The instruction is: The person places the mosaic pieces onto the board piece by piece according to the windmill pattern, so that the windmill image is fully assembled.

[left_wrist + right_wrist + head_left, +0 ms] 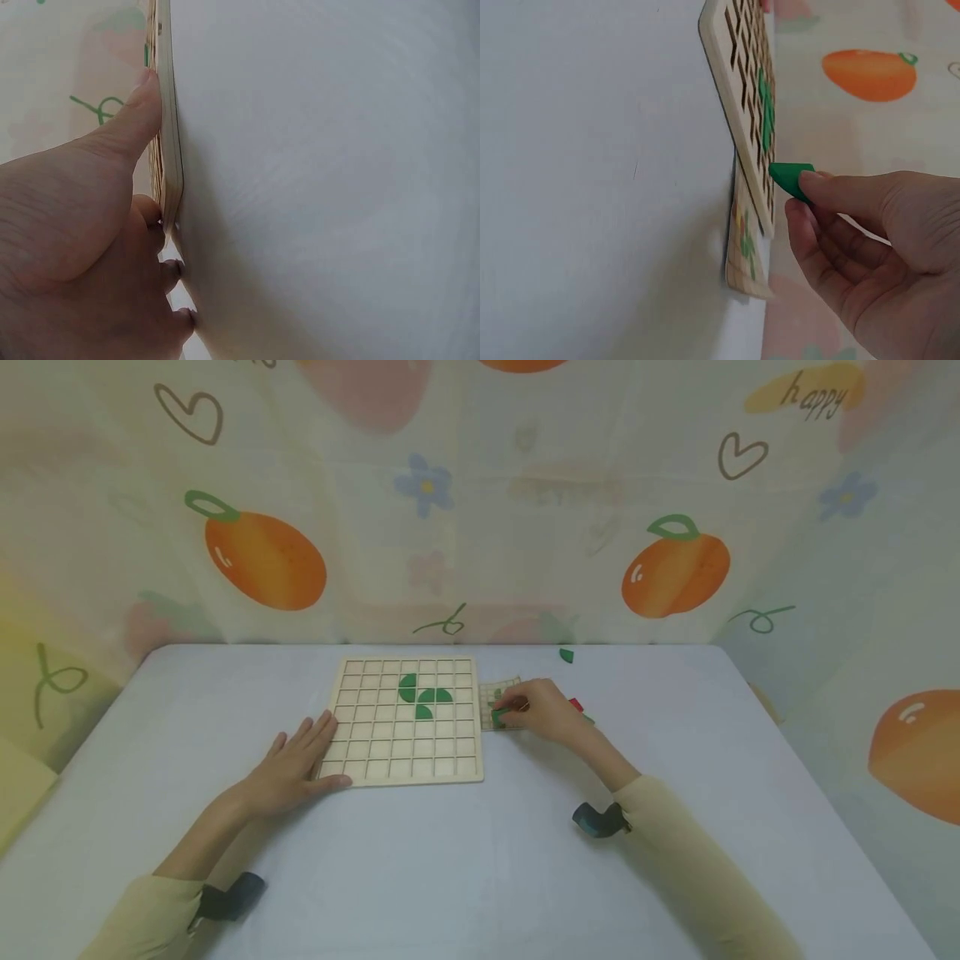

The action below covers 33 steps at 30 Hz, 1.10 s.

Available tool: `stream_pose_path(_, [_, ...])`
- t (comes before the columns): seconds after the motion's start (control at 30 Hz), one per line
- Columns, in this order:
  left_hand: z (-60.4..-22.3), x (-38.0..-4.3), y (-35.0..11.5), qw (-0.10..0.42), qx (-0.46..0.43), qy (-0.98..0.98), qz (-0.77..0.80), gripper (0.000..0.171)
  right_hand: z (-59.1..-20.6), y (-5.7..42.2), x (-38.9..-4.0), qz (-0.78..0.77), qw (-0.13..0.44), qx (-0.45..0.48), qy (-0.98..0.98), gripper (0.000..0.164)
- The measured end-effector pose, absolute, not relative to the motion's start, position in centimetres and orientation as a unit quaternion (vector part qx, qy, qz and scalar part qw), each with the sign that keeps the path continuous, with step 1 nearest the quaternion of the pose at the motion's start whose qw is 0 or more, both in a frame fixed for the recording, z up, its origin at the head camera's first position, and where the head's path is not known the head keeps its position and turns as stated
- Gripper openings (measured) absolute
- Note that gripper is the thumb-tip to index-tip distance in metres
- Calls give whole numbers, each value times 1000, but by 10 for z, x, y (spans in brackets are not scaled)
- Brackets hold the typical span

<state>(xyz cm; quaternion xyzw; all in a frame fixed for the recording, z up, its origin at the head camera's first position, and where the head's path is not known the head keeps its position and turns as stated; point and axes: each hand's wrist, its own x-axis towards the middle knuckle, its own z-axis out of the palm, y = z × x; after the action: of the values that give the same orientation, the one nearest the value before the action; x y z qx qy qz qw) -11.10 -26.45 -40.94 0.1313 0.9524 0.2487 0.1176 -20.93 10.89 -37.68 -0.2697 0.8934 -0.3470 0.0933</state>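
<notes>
A square wooden grid board (382,749) lies on the table, with several green quarter-circle pieces (407,687) set in cells around its upper middle. My left hand (288,774) rests at the board's lower left corner. Its straight fingers touch the left side and the thumb lies along the front edge. Just right of the board, my right hand (546,712) pinches a green quarter-circle piece (789,177) between thumb and fingers. The piece is held over a small printed pattern card (740,259), which lies against the board's right edge and is partly hidden by the hand in the head view.
A loose green piece (567,655) lies near the table's back edge. Behind the right hand, a red piece (576,704) and a bit of green (588,719) show partly. A printed curtain (480,552) hangs behind the white table (420,868).
</notes>
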Motion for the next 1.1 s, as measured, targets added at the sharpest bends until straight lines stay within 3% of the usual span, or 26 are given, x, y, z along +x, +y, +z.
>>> stream_pose_path(1.1, [-411, -110, -265, 104, 136, 951, 257, 100, -393, 15, -214, -360, 140, -309, 869, 12])
